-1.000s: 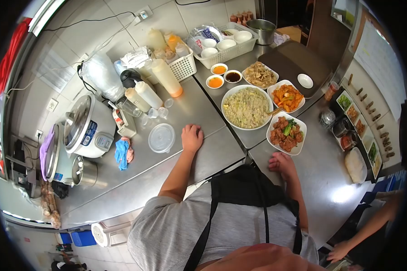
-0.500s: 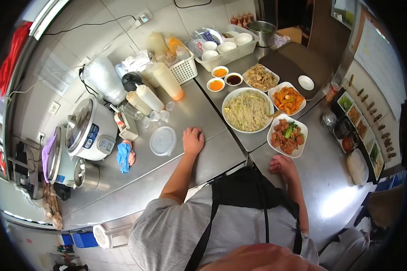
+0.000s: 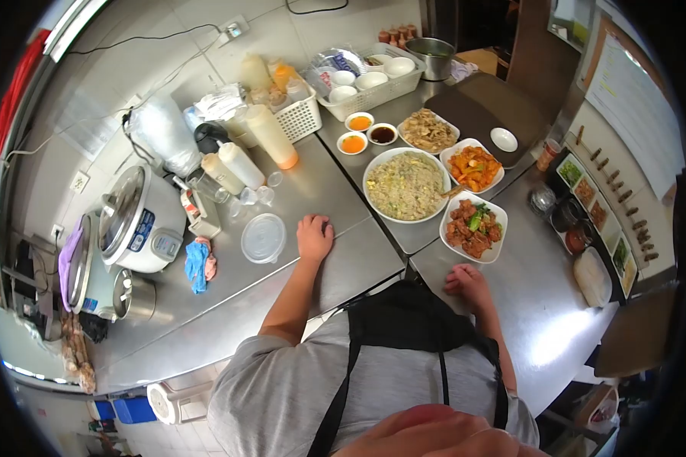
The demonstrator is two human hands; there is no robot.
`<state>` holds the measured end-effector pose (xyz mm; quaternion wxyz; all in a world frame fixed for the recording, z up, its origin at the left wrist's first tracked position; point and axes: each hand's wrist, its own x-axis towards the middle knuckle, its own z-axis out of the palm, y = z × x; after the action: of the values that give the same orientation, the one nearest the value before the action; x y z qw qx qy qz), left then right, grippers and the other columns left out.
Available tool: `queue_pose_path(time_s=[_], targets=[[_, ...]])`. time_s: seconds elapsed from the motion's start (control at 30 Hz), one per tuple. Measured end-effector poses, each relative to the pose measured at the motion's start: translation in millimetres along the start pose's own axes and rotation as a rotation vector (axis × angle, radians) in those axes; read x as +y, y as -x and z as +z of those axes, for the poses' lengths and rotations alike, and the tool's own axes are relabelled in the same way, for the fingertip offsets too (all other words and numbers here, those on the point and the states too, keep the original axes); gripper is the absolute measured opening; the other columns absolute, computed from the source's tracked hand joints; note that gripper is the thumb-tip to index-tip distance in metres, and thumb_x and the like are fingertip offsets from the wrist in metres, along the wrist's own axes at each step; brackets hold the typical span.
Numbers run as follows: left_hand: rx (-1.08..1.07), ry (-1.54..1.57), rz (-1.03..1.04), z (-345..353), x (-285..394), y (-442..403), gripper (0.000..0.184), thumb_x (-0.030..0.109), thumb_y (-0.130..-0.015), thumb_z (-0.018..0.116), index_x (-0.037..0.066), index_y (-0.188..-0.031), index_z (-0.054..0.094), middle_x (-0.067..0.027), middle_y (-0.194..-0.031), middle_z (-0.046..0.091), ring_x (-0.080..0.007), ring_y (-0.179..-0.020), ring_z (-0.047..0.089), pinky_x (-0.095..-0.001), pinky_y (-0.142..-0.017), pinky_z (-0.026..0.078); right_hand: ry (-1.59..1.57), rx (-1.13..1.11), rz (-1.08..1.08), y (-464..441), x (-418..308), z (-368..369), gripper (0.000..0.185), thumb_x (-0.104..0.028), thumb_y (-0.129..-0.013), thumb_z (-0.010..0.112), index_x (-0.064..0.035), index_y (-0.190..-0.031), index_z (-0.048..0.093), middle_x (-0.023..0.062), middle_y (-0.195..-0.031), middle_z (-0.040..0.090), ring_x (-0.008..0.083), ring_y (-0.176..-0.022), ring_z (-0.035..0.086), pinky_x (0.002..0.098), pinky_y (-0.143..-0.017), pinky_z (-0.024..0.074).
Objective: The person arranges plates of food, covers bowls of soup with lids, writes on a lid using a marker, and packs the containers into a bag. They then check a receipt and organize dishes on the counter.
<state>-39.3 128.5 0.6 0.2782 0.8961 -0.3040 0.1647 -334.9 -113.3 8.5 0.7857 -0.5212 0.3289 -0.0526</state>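
My left hand [image 3: 315, 236] rests on the steel counter with nothing in it, its fingers lying on the metal. Just left of it is a round clear plastic lid [image 3: 264, 238]. My right hand [image 3: 467, 284] is on the counter to the right, its fingers curled in and nothing visible in them. Close above it stands a white square bowl of browned meat with green leaves [image 3: 474, 226]. Beyond are a large bowl of fried rice [image 3: 406, 185], a bowl of orange-red food [image 3: 472, 167] and a dish of pale brown slices [image 3: 428, 130].
Small sauce cups [image 3: 352, 143] stand behind the rice. Squeeze bottles [image 3: 270, 135] and white baskets [image 3: 373, 90] line the wall. At left are a rice cooker [image 3: 141, 221] and a blue cloth [image 3: 196, 264]. A rack of garnish containers [image 3: 598, 213] edges the right side.
The whole view has shifted slightly, so things appear a little further left. Both hands stay in nearly the same places on the counter, and the dishes have not moved.
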Motion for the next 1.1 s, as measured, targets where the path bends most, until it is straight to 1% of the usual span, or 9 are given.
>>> queue_pose_path(time_s=[0.27,0.37,0.47,0.53,0.6,0.63,0.7,0.83,1.1], targets=[[0.015,0.002,0.062,5,-4,-1,0.017,0.014,-0.067,0.055,0.008,-0.083,0.057,-0.0138,-0.093,0.052,-0.0322,-0.087,0.048,-0.0408,-0.076,0.039,0.127,-0.187,0.020,49,20,-19,0.020,-0.022,-0.083,0.049,-0.0059,-0.095,0.050,0.0053,-0.082,0.056,0.0132,-0.066,0.056,0.0279,-0.061,0.0483],[-0.018,-0.021,0.070,2,-2,-1,0.018,0.014,-0.068,0.055,0.007,-0.084,0.056,-0.0146,-0.094,0.052,-0.0325,-0.088,0.047,-0.0416,-0.078,0.038,0.284,-0.222,0.127,77,35,-47,0.019,-0.021,-0.083,0.049,-0.0057,-0.093,0.053,0.0038,-0.079,0.056,0.0124,-0.066,0.055,0.0284,-0.061,0.0483],[-0.036,0.018,0.116,4,-6,-1,0.018,0.014,-0.068,0.054,0.006,-0.084,0.055,-0.0150,-0.093,0.051,-0.0325,-0.089,0.046,-0.0419,-0.078,0.037,0.584,-0.174,0.238,135,23,-61,0.018,-0.020,-0.082,0.049,-0.0046,-0.090,0.055,0.0027,-0.074,0.056,0.0128,-0.065,0.055,0.0292,-0.060,0.0486],[-0.053,-0.002,0.121,3,-5,-1,0.018,0.013,-0.069,0.054,0.006,-0.085,0.054,-0.0150,-0.093,0.051,-0.0325,-0.088,0.046,-0.0419,-0.078,0.036,0.448,-0.344,0.684,166,37,-69,0.015,-0.017,-0.082,0.049,-0.0052,-0.087,0.056,0.0035,-0.078,0.059,0.0146,-0.067,0.056,0.0292,-0.059,0.0490],[-0.056,-0.014,0.128,3,-6,-2,0.019,0.013,-0.069,0.054,0.005,-0.085,0.054,-0.0149,-0.093,0.050,-0.0326,-0.088,0.046,-0.0420,-0.078,0.036,0.518,-0.536,1.062,177,93,-72,0.021,-0.017,-0.081,0.047,-0.0084,-0.098,0.056,0.0053,-0.095,0.060,0.0202,-0.081,0.059,0.0345,-0.069,0.0485],[-0.051,-0.009,0.127,3,-7,-2,0.019,0.013,-0.069,0.054,0.005,-0.086,0.054,-0.0151,-0.093,0.050,-0.0328,-0.087,0.046,-0.0421,-0.078,0.036,0.679,-0.516,1.027,191,110,-61,0.036,-0.029,-0.077,0.053,-0.0099,-0.107,0.053,0.0071,-0.104,0.057,0.0181,-0.088,0.057,0.0357,-0.073,0.0470],[-0.046,0.001,0.121,6,-9,-1,0.019,0.013,-0.069,0.054,0.005,-0.086,0.054,-0.0154,-0.093,0.050,-0.0330,-0.087,0.045,-0.0423,-0.078,0.035,0.802,-0.471,0.931,206,140,-52,0.037,-0.030,-0.077,0.053,-0.0097,-0.108,0.052,0.0074,-0.105,0.056,0.0190,-0.089,0.056,0.0360,-0.074,0.0462],[-0.054,-0.018,0.131,4,-7,-2,0.019,0.012,-0.069,0.053,0.004,-0.086,0.054,-0.0153,-0.092,0.049,-0.0332,-0.086,0.045,-0.0421,-0.077,0.036,0.813,-0.398,0.817,210,170,-53,0.041,-0.031,-0.076,0.054,-0.0092,-0.110,0.051,0.0080,-0.107,0.055,0.0206,-0.092,0.054,0.0365,-0.076,0.0444],[-0.048,-0.019,0.161,3,-6,-2,0.018,0.012,-0.069,0.053,0.004,-0.085,0.053,-0.0148,-0.091,0.049,-0.0327,-0.085,0.045,-0.0420,-0.075,0.036,0.819,-0.361,0.764,209,193,-51,0.048,-0.033,-0.075,0.055,-0.0083,-0.115,0.048,0.0093,-0.112,0.052,0.0240,-0.099,0.051,0.0375,-0.081,0.0409]])
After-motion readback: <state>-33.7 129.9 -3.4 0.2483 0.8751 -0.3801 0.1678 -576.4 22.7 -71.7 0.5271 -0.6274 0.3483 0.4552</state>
